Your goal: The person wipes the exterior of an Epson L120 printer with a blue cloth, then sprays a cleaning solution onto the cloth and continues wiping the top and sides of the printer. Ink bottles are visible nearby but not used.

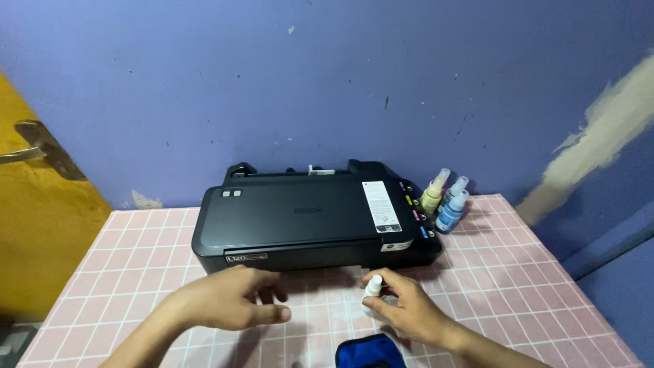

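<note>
A small white bottle (372,286) stands upright on the table (518,272), just in front of the black printer (306,218), near its right end. The right hand (409,312) grips this bottle, fingers closed around its body. The left hand (228,298) hovers loosely curled and holds nothing, close to the printer's front edge. The table surface is a pink tile pattern with white lines. Three ink bottles (446,197) stand beside the printer's right end. A blue pouch (370,353) lies at the near edge. Behind is a blue-violet wall (340,82).
</note>
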